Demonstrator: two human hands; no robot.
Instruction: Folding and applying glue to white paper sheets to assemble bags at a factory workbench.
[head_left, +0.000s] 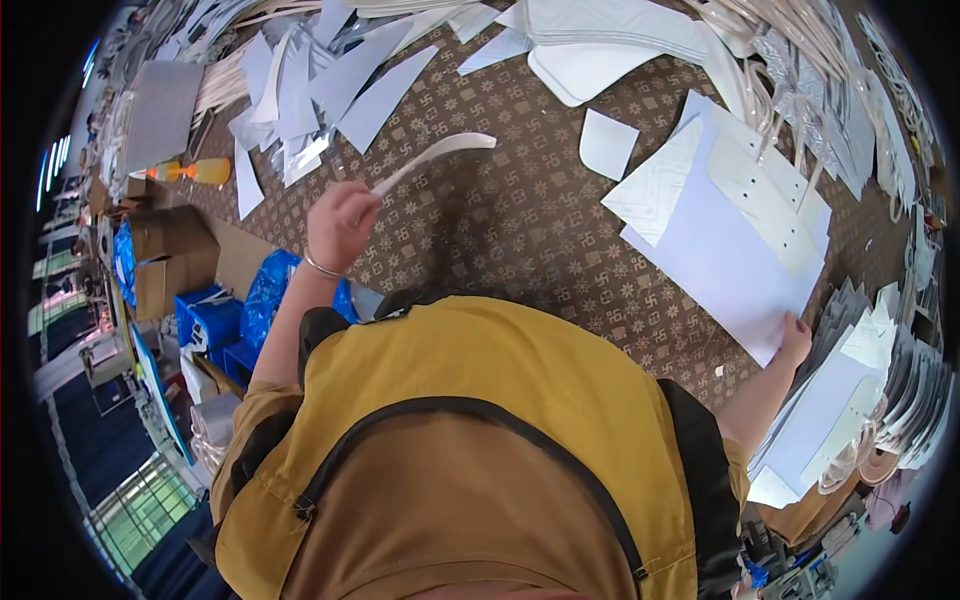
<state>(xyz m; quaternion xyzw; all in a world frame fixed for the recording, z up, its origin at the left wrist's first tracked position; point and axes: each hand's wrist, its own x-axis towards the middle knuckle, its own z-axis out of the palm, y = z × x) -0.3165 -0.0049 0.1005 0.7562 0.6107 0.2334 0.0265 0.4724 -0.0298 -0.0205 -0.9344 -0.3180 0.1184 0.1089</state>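
My left hand (342, 222) is closed round the lower end of a slim, curved white strip (440, 150), held over the brown patterned table. Its exact kind I cannot make out. On the right, my right hand (795, 340) pinches the near right corner of a white paper bag panel (715, 255). The panel lies flat and tilted on the table, with a row of dark dots and a pale rope handle at its far right side. Under its left edge, another white embossed sheet (650, 195) sticks out.
Cut white paper pieces (365, 85) lie at the far left, near a yellow bottle (208, 171). Stacked white sheets (610, 30) are at the back. A small paper piece (606, 143) lies mid-table. Several bags (840, 390) pile up at right; a cardboard box (170, 245) and blue bin (212, 322) stand left.
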